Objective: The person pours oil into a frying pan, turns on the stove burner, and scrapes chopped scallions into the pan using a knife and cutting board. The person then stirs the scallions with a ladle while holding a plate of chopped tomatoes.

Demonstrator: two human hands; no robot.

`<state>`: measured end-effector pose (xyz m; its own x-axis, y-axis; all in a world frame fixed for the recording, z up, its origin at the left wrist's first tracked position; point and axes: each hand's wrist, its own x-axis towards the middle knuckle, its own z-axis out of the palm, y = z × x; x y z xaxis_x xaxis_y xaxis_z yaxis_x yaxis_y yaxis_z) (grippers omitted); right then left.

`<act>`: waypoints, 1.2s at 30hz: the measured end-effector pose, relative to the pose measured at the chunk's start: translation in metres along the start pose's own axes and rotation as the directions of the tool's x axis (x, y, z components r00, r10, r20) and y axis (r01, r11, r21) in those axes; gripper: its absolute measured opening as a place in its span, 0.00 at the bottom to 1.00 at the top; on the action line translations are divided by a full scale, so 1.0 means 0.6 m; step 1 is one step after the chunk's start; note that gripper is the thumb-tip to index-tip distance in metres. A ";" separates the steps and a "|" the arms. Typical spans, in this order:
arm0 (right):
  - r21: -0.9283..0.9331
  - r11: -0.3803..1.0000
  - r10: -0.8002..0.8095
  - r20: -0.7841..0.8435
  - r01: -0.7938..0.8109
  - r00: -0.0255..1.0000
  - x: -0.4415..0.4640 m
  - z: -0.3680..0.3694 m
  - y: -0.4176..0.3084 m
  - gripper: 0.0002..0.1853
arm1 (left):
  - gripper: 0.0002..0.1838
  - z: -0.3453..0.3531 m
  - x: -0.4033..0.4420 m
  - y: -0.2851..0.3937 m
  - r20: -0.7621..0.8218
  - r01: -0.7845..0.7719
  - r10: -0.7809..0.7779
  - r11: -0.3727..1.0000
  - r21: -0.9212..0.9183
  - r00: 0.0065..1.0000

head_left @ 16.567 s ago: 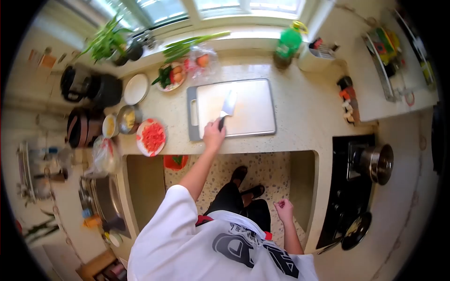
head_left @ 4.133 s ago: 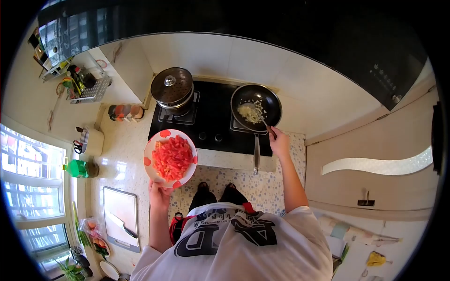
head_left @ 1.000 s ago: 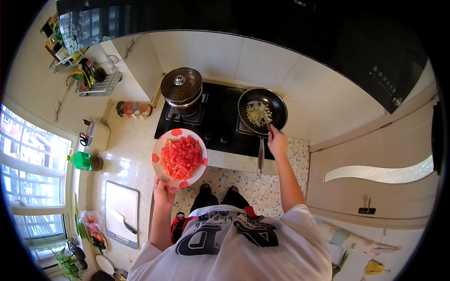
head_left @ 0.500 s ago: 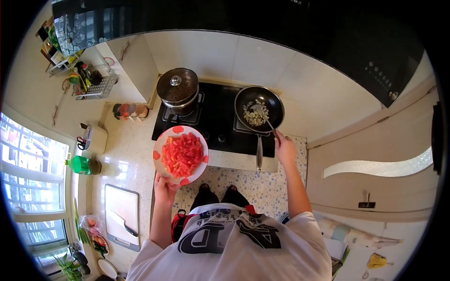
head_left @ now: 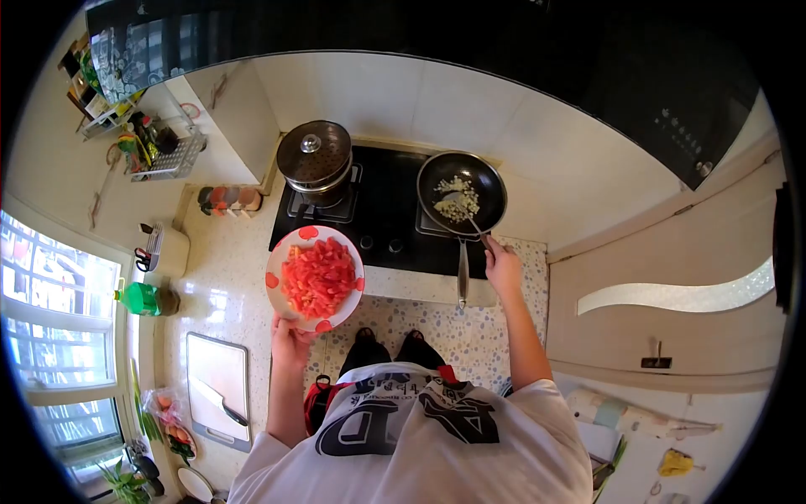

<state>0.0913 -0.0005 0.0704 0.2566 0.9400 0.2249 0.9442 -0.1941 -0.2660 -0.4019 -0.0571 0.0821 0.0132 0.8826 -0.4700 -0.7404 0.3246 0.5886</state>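
Note:
My left hand (head_left: 291, 340) grips the near rim of a white plate (head_left: 280, 309) with red spots, heaped with chopped tomato (head_left: 319, 277). The plate is held in front of the stove's left side, apart from the pan. My right hand (head_left: 503, 265) is closed around the handle of a spatula (head_left: 475, 223), whose blade rests among chopped pale bits, perhaps garlic (head_left: 456, 200), in a dark frying pan (head_left: 430, 179). The pan stands on the right burner, its handle (head_left: 463, 277) pointing toward me and untouched.
A lidded pot (head_left: 314, 160) sits on the left burner of the black stove (head_left: 390, 197). Along the left counter are a cutting board (head_left: 217, 357) with a knife (head_left: 220, 401), spice jars (head_left: 231, 199) and a green bottle (head_left: 144, 298). The range hood (head_left: 403, 38) hangs above.
The spatula and my right hand have shifted slightly left, and the pale bits in the pan have been spread about. The plate has moved a little to the left.

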 end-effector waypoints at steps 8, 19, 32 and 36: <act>0.169 0.972 0.146 0.121 -0.165 0.982 -0.057 -0.131 0.033 0.21 | 0.24 0.030 0.014 0.010 -0.028 0.005 -0.005 1.000 0.028 1.000; 0.127 0.977 0.162 0.088 -0.173 0.983 -0.013 -0.078 0.003 0.18 | 0.25 0.041 0.016 0.012 0.011 0.008 -0.009 1.000 0.030 1.000; 0.274 0.890 0.291 0.273 -0.364 0.917 -0.025 -0.146 -0.006 0.16 | 0.22 0.019 0.022 0.005 0.023 0.006 -0.007 1.000 0.010 1.000; 0.279 0.904 0.268 0.224 -0.325 0.937 -0.015 -0.117 -0.019 0.16 | 0.22 0.032 0.018 0.009 0.010 0.002 -0.003 0.999 0.038 1.000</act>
<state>0.0926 -0.0263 0.1371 0.4471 0.8917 -0.0702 0.7124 -0.4025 -0.5749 -0.3931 -0.0393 0.0928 0.0221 0.8851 -0.4649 -0.7143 0.3394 0.6120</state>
